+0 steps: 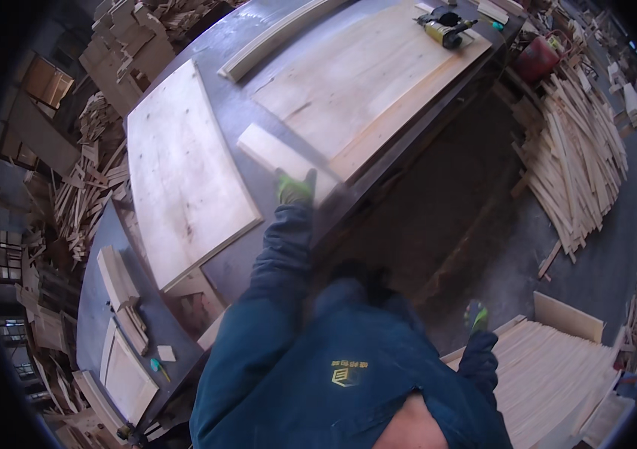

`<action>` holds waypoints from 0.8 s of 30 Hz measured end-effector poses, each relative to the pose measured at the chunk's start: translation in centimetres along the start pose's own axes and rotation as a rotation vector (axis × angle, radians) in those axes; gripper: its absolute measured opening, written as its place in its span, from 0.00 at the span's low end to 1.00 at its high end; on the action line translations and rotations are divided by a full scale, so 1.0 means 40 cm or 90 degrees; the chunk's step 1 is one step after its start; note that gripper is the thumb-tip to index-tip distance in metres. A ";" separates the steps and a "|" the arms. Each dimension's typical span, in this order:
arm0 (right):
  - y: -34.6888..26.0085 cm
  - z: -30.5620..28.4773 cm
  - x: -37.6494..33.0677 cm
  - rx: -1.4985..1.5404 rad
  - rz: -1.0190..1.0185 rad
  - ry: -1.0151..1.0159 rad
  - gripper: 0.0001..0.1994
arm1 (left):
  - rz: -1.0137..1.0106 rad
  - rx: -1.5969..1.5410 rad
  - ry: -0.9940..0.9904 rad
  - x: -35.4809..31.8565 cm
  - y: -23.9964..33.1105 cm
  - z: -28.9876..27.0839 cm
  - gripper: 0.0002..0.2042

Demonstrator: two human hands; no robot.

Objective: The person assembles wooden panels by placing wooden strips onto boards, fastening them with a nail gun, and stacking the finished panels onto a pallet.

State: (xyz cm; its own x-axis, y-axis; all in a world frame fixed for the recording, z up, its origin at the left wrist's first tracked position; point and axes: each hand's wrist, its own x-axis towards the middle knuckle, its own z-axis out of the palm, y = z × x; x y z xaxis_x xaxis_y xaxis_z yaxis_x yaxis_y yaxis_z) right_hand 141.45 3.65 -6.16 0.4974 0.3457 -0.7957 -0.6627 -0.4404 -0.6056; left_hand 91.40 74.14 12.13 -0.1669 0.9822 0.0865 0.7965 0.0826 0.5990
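Note:
My left hand, in a green and grey glove, grips the near edge of a short pale wooden board with thumb and fingers apart around it. The board lies slanted on the dark worktable, its right end blurred, close to a large wooden panel. To its left is another wide panel with small dark marks. Out to the right, my right hand, gloved alike, hangs near a stack of thin wooden slats. It is small and smeared, so its fingers are hard to read.
A nail gun rests at the far right end of the table. A long wooden strip lies along the far side. A framed panel sits at lower left. On the right floor are loose slats and a red tank.

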 end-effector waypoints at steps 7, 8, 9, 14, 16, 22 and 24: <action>-0.724 0.242 0.375 -0.220 -0.192 0.050 0.23 | -0.176 0.241 0.032 0.110 0.221 0.230 0.76; -0.784 0.196 0.448 -0.165 -0.170 -0.001 0.24 | -0.183 0.207 0.047 0.120 0.235 0.290 0.77; -0.766 0.168 0.515 -0.136 -0.153 0.005 0.24 | -0.176 0.189 0.064 0.147 0.253 0.343 0.78; -0.906 0.455 0.625 -0.151 0.012 -0.171 0.12 | -0.177 0.103 0.066 0.230 0.210 0.289 0.70; -0.895 0.483 0.712 -0.301 -0.229 -0.023 0.14 | -0.151 0.012 0.031 0.316 0.324 0.275 0.63; -1.550 0.669 1.078 -0.671 -0.528 0.021 0.15 | -0.235 -0.003 0.114 0.358 0.567 0.305 0.63; -1.844 0.819 1.162 -0.637 -0.533 0.023 0.14 | -0.196 -0.119 0.110 0.428 0.666 0.341 0.64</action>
State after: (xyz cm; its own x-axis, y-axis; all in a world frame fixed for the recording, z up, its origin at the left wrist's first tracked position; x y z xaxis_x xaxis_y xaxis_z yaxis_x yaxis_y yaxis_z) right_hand 195.12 79.36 1.85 0.5787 0.7986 -0.1653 0.5474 -0.5307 -0.6471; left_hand 117.69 95.44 18.69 -0.4892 0.8722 0.0027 0.5774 0.3215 0.7505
